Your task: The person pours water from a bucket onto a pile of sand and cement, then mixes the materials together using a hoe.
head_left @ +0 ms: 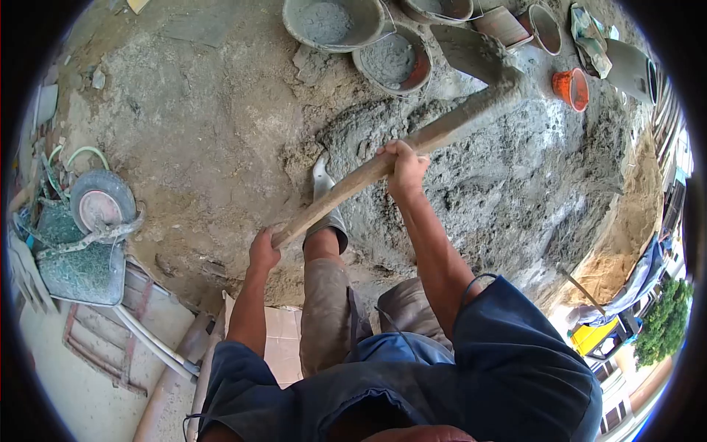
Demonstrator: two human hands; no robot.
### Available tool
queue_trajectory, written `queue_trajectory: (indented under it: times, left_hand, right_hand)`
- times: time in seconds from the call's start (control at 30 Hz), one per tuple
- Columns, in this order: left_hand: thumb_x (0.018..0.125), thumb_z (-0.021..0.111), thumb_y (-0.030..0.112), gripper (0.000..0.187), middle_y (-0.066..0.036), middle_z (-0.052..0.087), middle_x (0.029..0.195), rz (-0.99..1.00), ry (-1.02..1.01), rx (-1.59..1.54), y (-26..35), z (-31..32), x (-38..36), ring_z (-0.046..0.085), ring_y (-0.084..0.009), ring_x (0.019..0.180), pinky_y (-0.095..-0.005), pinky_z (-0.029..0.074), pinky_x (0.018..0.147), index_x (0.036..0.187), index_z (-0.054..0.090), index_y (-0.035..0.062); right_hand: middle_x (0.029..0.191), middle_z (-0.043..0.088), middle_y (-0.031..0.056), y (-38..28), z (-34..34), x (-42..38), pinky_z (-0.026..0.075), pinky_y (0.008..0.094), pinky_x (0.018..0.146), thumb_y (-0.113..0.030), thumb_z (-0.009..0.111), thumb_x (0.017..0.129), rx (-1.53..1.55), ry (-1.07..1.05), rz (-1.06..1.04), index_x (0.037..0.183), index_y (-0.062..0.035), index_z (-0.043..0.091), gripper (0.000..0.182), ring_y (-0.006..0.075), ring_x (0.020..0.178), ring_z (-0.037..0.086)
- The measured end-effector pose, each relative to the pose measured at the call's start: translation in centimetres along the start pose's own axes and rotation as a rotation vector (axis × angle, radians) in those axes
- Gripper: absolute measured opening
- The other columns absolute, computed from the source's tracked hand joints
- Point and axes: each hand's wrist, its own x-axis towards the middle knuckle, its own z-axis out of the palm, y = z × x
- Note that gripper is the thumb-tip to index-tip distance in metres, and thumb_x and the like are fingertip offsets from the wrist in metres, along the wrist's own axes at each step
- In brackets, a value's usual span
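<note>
Both my hands grip the long wooden handle of a hoe (346,188), which slants up to the right in front of me. My left hand (264,249) is closed round the handle's near end. Further up the shaft, my right hand (405,169) is wrapped round it. The hoe's blade (465,51), coated in grey mortar, is at the far end by the buckets. A broad spread of wet grey mortar (486,191) lies on the ground below and right of the hoe. Part of my boot (322,177) shows beneath the handle.
Mortar-filled buckets (395,65) stand beyond the mix. An orange bucket (571,90) and a grey container (630,72) are at the upper right. An upturned wheelbarrow (85,272) rests at the left. Sand (637,199) lies along the right edge.
</note>
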Motion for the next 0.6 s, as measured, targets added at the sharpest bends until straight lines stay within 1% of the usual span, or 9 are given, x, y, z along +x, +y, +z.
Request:
queue_trajectory:
  times: [0.1, 0.13, 0.2, 0.33, 0.4, 0.43, 0.5, 0.57, 0.6]
  left_hand:
    - [0.066, 0.069, 0.002, 0.054, -0.02, 0.063, 0.115, 0.168, -0.041, 0.18, 3.8, -4.1, -3.6, 0.059, -0.0388, 0.109, -0.0441, 0.049, 0.091, 0.118, 0.059, 0.0039]
    - [0.066, 0.069, 0.002, 0.054, -0.02, 0.063, 0.115, 0.177, -0.07, 0.198, 5.7, -5.2, -4.8, 0.059, -0.0388, 0.109, -0.0441, 0.049, 0.091, 0.118, 0.059, 0.0039]
    - [0.068, 0.07, 0.006, 0.052, -0.019, 0.062, 0.117, 0.247, -0.251, 0.133, 10.6, -6.7, -7.3, 0.058, -0.0389, 0.111, -0.0439, 0.049, 0.092, 0.118, 0.058, 0.0023]
    - [0.074, 0.07, 0.017, 0.062, -0.026, 0.057, 0.125, 0.221, -0.555, -0.008, 22.6, -6.1, -12.3, 0.054, -0.0408, 0.119, -0.044, 0.043, 0.1, 0.129, 0.05, -0.0032]
    - [0.076, 0.069, 0.021, 0.068, -0.029, 0.055, 0.127, 0.199, -0.595, -0.021, 26.4, -6.1, -14.6, 0.052, -0.0413, 0.121, -0.0439, 0.041, 0.103, 0.134, 0.046, -0.0047]
    - [0.075, 0.07, 0.023, 0.075, -0.029, 0.055, 0.127, 0.295, -0.615, -0.131, 28.2, -6.6, -15.8, 0.053, -0.0393, 0.121, -0.0417, 0.04, 0.103, 0.137, 0.041, -0.0049]
    - [0.074, 0.07, 0.025, 0.082, -0.029, 0.054, 0.126, 0.385, -0.656, -0.225, 32.4, -8.5, -17.5, 0.054, -0.0372, 0.12, -0.0396, 0.04, 0.103, 0.141, 0.035, -0.0052]
    - [0.08, 0.067, 0.046, 0.09, -0.033, 0.052, 0.125, 0.398, -0.689, -0.411, 37.0, -11.5, -17.8, 0.051, -0.0407, 0.122, -0.0425, 0.037, 0.103, 0.145, 0.03, -0.0054]
    - [0.081, 0.067, 0.05, 0.094, -0.03, 0.056, 0.117, 0.441, -0.68, -0.434, 38.5, -12.2, -17.5, 0.055, -0.0369, 0.114, -0.0405, 0.04, 0.098, 0.144, 0.029, -0.0077]
  right_hand:
    - [0.079, 0.055, 0.0107, -4.7, -6.1, -2.8, 0.052, 0.045, 0.078, 0.002, 0.053, 0.076, 0.106, -0.048, 0.148, 0.09, 0.0002, 0.05, 0.015, 0.0258, 0.074, 0.059]
    - [0.074, 0.057, 0.0134, -6.1, -7.9, -3.0, 0.055, 0.0441, 0.068, 0.005, 0.052, 0.075, 0.188, 0.033, 0.093, 0.083, 0.003, 0.052, 0.008, 0.0278, 0.069, 0.061]
    - [0.072, 0.055, 0.0112, -9.3, -12.9, -2.2, 0.053, 0.0429, 0.066, -0.003, 0.052, 0.083, 0.206, 0.119, 0.177, 0.083, -0.0014, 0.053, 0.002, 0.0259, 0.066, 0.058]
    - [0.069, 0.052, 0.0065, -9.9, -24.0, 5.2, 0.051, 0.0372, 0.056, -0.006, 0.052, 0.085, 0.112, 0.227, 0.064, 0.083, -0.0046, 0.05, 0.003, 0.0196, 0.058, 0.055]
    - [0.069, 0.052, 0.0059, -6.9, -27.4, 8.4, 0.05, 0.0356, 0.052, -0.005, 0.051, 0.085, 0.015, 0.289, 0.306, 0.087, -0.0037, 0.048, 0.004, 0.0188, 0.056, 0.054]
    - [0.068, 0.052, 0.0061, -5.3, -27.3, 8.3, 0.05, 0.0353, 0.052, -0.004, 0.05, 0.085, -0.028, 0.28, 0.447, 0.09, -0.0032, 0.045, 0.006, 0.0195, 0.055, 0.053]
    - [0.065, 0.05, 0.007, -0.8, -29.2, 7.5, 0.05, 0.0372, 0.051, -0.007, 0.048, 0.086, 0.12, 0.2, 0.584, 0.087, -0.0039, 0.043, 0.006, 0.021, 0.054, 0.052]
    - [0.064, 0.049, 0.0073, 0.5, -29.9, 6.3, 0.05, 0.0385, 0.052, -0.008, 0.048, 0.087, 0.258, 0.222, 0.619, 0.086, -0.0046, 0.042, 0.007, 0.0216, 0.054, 0.052]
    - [0.064, 0.048, 0.0074, -0.6, -30.3, 5.5, 0.05, 0.0396, 0.053, -0.009, 0.046, 0.087, 0.352, 0.203, 0.69, 0.086, -0.0049, 0.042, 0.007, 0.0221, 0.054, 0.051]
